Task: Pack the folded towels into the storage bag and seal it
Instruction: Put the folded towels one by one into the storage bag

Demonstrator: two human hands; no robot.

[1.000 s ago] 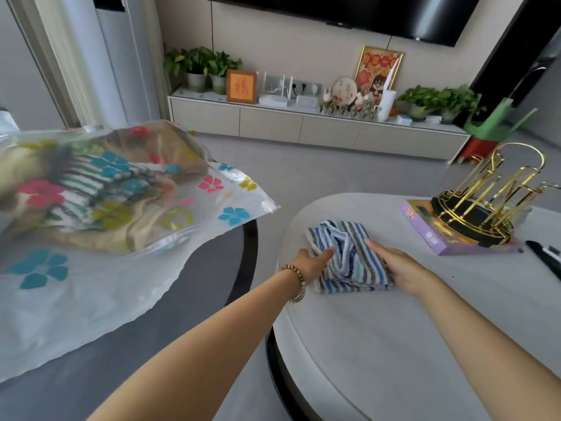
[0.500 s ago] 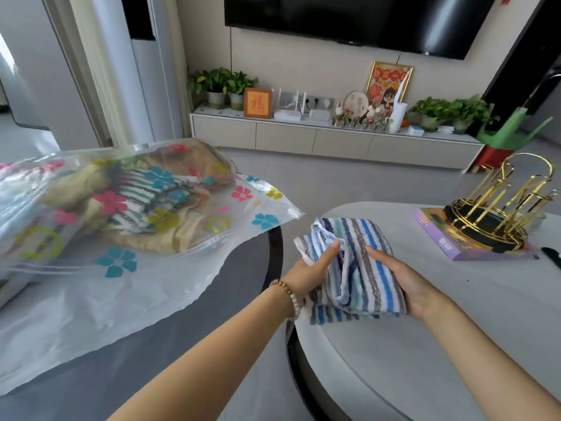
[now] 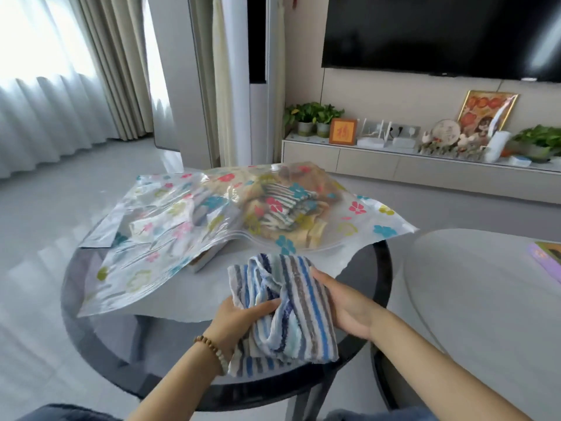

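A folded blue, grey and white striped towel (image 3: 291, 311) hangs in the air between both hands, just above the near edge of the round dark glass table (image 3: 91, 344). My left hand (image 3: 239, 320) grips its left side and my right hand (image 3: 346, 305) holds its right side. Beyond it lies the clear storage bag (image 3: 158, 247) printed with coloured flowers, spread flat on the table. Several towels show through the bag's far right half, one striped green and white. The bag's mouth faces me and looks unsealed.
A round white table (image 3: 485, 299) stands at the right, with a purple box (image 3: 546, 259) at its far edge. Behind are a low TV cabinet (image 3: 394, 165) with plants and frames, a wall-mounted television, and curtains at the left.
Both hands lifted the striped towel off the white table and carried it left, over the dark table in front of the bag. My view swung left with it.
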